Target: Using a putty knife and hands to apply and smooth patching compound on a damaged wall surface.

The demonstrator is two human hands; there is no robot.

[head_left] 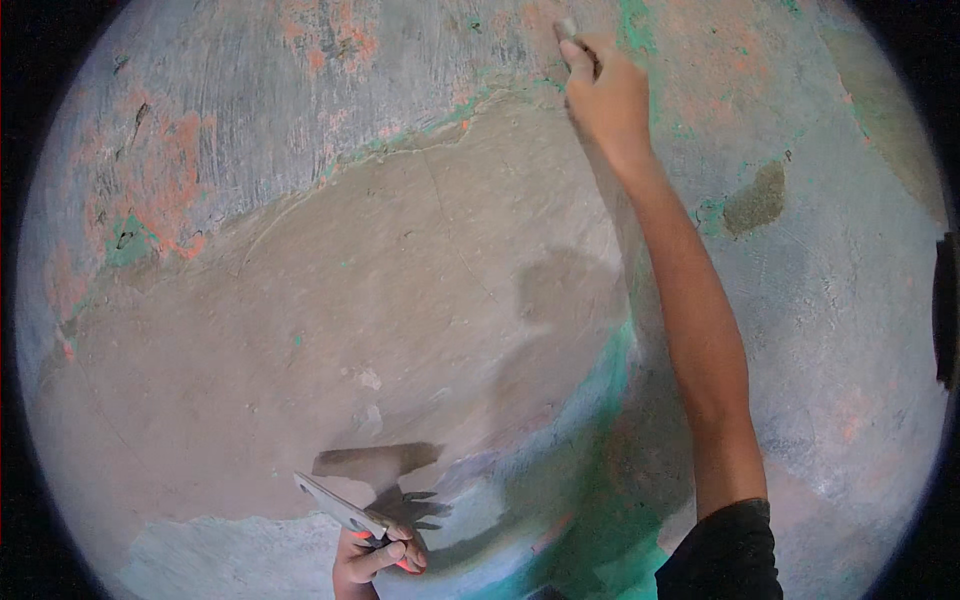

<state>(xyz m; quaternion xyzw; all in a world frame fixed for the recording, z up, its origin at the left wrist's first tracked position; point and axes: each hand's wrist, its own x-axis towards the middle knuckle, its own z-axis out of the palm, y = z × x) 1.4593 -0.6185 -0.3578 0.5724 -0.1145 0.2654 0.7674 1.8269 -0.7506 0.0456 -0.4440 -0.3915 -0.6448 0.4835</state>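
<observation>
Small pale tool (567,28), kind unclear: pinched in the right hand (608,95), projecting above it; contact with the wall (830,340) cannot be told. Best handled, in judgement, with light, even strokes at a low angle, sparing the surface. Right arm (695,320): reaching up, nearly straight, below its hand. Scraper (340,504), wide-bladed: gripped in the left hand (385,562), blade slanting up and leftward from it. Grey-brown patch (380,280): below-left of the right hand, above the left.
</observation>
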